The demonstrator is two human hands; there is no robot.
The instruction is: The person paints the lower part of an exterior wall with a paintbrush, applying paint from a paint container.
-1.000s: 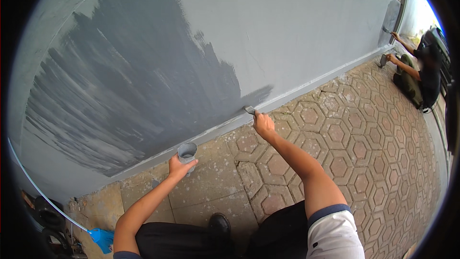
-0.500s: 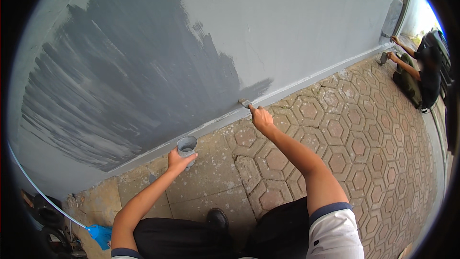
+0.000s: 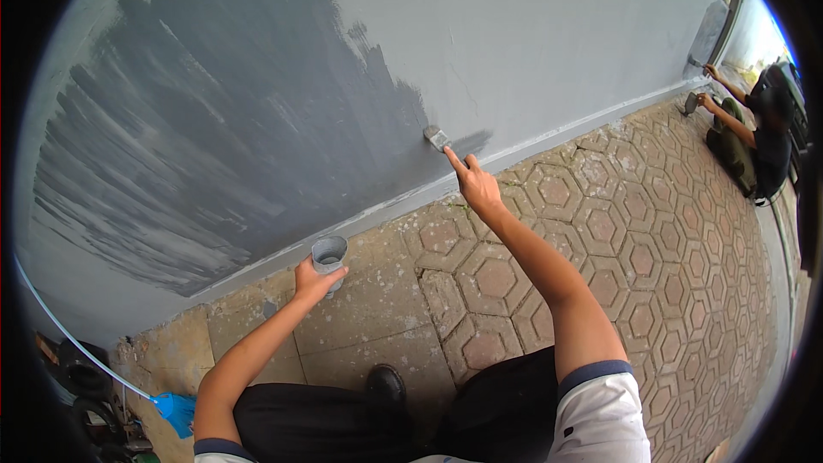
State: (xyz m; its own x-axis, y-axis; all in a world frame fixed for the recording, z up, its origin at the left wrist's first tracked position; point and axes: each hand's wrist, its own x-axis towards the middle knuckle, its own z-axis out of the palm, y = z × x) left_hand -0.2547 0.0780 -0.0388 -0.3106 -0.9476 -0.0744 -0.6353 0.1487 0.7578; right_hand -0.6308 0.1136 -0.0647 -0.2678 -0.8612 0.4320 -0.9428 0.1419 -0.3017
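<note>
My right hand (image 3: 480,188) is closed on a paintbrush (image 3: 437,138), its bristles against the wall (image 3: 531,51) at the right edge of a dark grey painted patch (image 3: 257,111). A short dark streak (image 3: 473,146) lies just right of the brush. Wrapped round a grey paint cup (image 3: 329,254), my left hand (image 3: 314,281) holds it upright over the ground near the wall's foot. The cup's inside is coated grey; how much paint it holds I cannot tell.
At the far right another person (image 3: 759,137) crouches by the wall with a brush and a small container. Hexagonal pavers (image 3: 600,225) and flat slabs (image 3: 369,351) cover the ground. At lower left are a blue broom (image 3: 176,412) and some tires (image 3: 86,373).
My right hand has moved the paintbrush up the wall from near the bottom ledge. The left hand and cup have shifted slightly up and left in view.
</note>
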